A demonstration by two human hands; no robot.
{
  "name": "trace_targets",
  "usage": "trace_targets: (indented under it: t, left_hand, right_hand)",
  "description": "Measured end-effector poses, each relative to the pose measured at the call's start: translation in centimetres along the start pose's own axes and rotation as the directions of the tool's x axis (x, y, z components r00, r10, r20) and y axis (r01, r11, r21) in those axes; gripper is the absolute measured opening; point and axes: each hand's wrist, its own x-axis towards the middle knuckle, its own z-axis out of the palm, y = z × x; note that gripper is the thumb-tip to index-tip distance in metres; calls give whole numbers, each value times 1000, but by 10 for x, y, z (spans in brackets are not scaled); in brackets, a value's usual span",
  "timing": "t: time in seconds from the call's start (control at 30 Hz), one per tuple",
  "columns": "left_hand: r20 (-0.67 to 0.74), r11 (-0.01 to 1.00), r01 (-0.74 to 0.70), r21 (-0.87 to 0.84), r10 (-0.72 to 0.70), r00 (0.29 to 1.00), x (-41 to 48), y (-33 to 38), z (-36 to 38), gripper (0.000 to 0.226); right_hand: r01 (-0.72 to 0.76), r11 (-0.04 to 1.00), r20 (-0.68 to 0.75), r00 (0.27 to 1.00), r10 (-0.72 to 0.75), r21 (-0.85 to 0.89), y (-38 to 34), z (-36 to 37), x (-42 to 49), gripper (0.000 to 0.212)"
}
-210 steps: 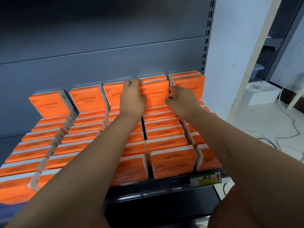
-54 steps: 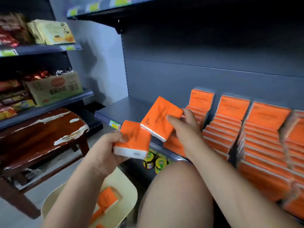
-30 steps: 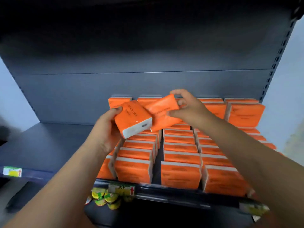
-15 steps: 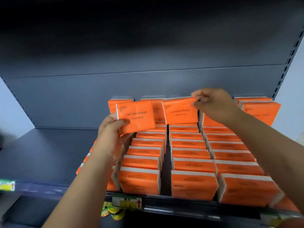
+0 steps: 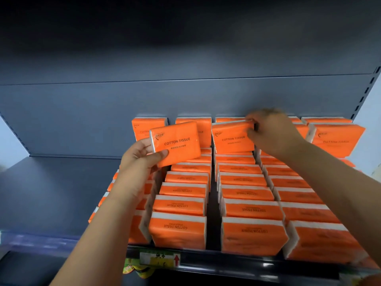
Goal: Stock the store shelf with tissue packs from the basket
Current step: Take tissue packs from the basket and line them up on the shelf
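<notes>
Both hands busy at a grey shelf (image 5: 51,193)

Your left hand (image 5: 142,159) gripped one tissue pack (image 5: 177,143) at centre frame; your right hand (image 5: 272,133) pinched a second tissue pack (image 5: 233,139) at the back row — bare shelf at left, stocked rows (image 5: 247,209) at right, a price label (image 5: 159,260) on the front rail.

Green-and-yellow price label (image 5: 159,260) with a red arrow, blurred yellow-green goods (image 5: 135,271) just below it, pale wall (image 5: 370,129) at far right.
</notes>
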Motion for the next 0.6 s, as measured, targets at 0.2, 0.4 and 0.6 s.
trace_targets:
  t: [0.2, 0.4, 0.6]
  left_hand:
    - [-7, 995, 57, -77, -57, 998, 9, -12, 6, 32]
    - [2, 998, 46, -47, -46, 999, 17, -17, 15, 34]
    - [5, 999, 22, 25, -22, 1000, 25, -18, 23, 33]
  right_hand:
    - [-12, 980, 31, 999, 18, -199, 1, 8, -3, 26]
    - [-48, 949, 31, 998, 61, -311, -21, -1, -12, 34]
    - [168, 965, 75, 985, -156, -200, -51, 3, -15, 45]
